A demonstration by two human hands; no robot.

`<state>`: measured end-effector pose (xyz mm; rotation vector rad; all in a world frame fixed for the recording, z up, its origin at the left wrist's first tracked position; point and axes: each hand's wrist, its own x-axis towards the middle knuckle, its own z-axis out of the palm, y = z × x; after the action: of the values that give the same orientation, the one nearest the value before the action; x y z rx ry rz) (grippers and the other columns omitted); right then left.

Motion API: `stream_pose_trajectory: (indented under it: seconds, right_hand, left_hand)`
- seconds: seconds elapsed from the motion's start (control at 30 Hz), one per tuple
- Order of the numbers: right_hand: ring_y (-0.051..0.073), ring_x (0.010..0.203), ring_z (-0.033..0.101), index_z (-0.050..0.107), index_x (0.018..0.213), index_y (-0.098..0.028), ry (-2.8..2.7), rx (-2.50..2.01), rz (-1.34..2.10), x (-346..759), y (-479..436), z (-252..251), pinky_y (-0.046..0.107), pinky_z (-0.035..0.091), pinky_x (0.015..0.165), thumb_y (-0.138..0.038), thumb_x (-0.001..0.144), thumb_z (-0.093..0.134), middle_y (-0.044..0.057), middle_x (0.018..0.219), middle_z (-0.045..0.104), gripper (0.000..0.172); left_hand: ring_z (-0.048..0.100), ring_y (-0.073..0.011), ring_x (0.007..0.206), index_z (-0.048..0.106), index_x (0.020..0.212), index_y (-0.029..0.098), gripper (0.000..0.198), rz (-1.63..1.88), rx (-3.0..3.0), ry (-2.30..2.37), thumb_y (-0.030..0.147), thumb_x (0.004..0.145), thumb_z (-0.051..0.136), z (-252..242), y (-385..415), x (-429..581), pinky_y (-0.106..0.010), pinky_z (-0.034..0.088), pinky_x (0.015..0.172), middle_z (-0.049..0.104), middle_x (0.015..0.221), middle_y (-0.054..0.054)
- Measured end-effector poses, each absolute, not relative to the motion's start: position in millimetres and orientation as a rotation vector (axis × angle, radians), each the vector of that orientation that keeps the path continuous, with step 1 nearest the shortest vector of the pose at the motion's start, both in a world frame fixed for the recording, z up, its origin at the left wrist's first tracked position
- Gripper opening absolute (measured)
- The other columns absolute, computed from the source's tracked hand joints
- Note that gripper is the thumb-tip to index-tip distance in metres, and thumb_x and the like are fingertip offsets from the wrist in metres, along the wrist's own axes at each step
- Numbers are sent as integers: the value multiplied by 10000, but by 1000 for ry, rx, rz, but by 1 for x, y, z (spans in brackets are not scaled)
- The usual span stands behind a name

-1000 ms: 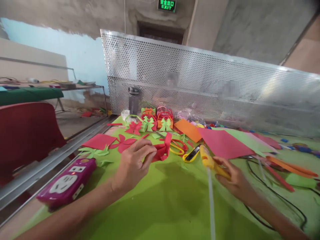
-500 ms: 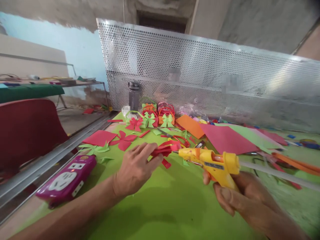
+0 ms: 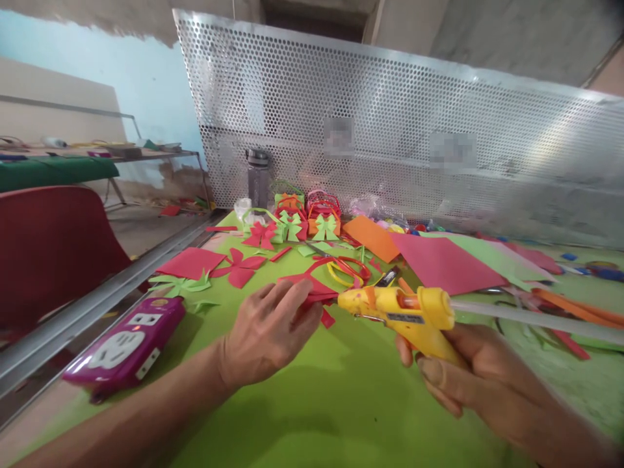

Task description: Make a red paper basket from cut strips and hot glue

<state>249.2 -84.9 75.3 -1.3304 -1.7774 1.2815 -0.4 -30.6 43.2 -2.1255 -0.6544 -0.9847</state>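
My left hand (image 3: 275,328) is closed on a folded red craft-foam or felt piece (image 3: 319,290), whose layers poke out past the fingertips. A yellow glue gun (image 3: 400,312) is gripped in my right hand (image 3: 480,380), fingers round its handle. Its nozzle points left and meets the edge of the red piece; whether glue is coming out I cannot see. From its back sticks a long, pale glue stick (image 3: 536,318). Just beyond lie scissors with red and yellow handles (image 3: 348,272). A red petal-shaped cutout (image 3: 240,268) is left of them.
A purple power strip (image 3: 129,344) lies at the left. Small handbags with bows (image 3: 325,227) and a grey bottle (image 3: 257,179) stand at the back before a perforated metal panel (image 3: 390,123). Red (image 3: 443,263) and orange sheets (image 3: 371,237) lie to the right.
The glue gun has shifted slightly left, its nozzle now against the red piece. That piece has turned in my left hand, showing a flatter face and a looped strip. The camera view has tilted slightly.
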Motion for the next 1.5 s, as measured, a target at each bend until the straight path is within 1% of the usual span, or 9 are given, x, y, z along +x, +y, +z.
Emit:
stream_pose_trajectory:
  seconds: [0.13,0.3,0.4,0.6,0.77,0.97,1.13,1.33,1.5]
  right_hand:
    - [86,521,338,540,862,-206,-1801,-1334,1346,250,-81,78,208,308,486,-538,800,539,-62,596,378,337]
    - [82,530,340,544,858,-199,-1839,-1325,1348,253,-78,79,198,307,482,-454,814,564,-57,619,385,259]
    - [79,526,333,552,873,-200,-1863,-1311,1341,255,-76,78,185,303,465,-427,830,552,-55,629,377,231]
    - [77,519,306,538,825,-195,-1953,-1349,1263,253,-72,90,184,289,439,-426,825,558,-52,623,365,232]
    - [84,534,321,553,822,-193,-2035,-1395,1161,250,-71,99,184,302,445,-379,808,584,-45,632,379,190]
    - [91,526,343,576,829,-207,-2066,-1375,1099,250,-70,99,185,304,429,-335,798,593,-37,623,413,133]
    - [85,518,353,581,808,-207,-2056,-1373,1075,248,-71,100,177,307,424,-283,788,606,-42,610,417,82]
    - [84,520,362,586,847,-207,-2048,-1358,1067,247,-72,101,178,316,431,-272,784,612,-43,618,432,94]
    - [81,528,362,575,841,-216,-2062,-1390,1056,245,-72,101,173,311,430,-285,796,595,-45,632,435,85]
  left_hand:
    - [574,-174,609,637,742,122,116,-959,-2120,-639,73,808,555,44,-32,0,-271,438,463,638,772,-103]
    - [564,-146,613,614,714,129,132,-959,-2121,-685,72,813,547,45,-32,2,-257,437,490,635,772,-76]
    - [576,-158,634,612,706,125,143,-924,-2126,-673,75,818,538,46,-33,1,-260,439,493,629,766,-85]
    - [579,-175,635,634,729,123,186,-841,-2113,-629,68,831,488,46,-34,-3,-271,447,483,634,780,-111]
    - [588,-189,621,650,722,126,171,-851,-2116,-612,59,809,519,44,-34,-2,-281,447,465,649,786,-124]
    - [592,-188,615,654,726,115,141,-850,-2122,-624,57,795,545,44,-34,-2,-279,444,457,650,786,-126]
    - [575,-170,627,643,725,126,181,-811,-2115,-650,68,826,504,43,-35,-2,-274,446,482,636,795,-108]
    - [557,-160,612,641,718,125,189,-808,-2106,-659,67,830,499,43,-35,-1,-271,439,482,627,782,-99]
    - [571,-174,623,652,720,117,183,-816,-2123,-652,68,824,509,45,-35,-1,-275,446,479,629,744,-101]
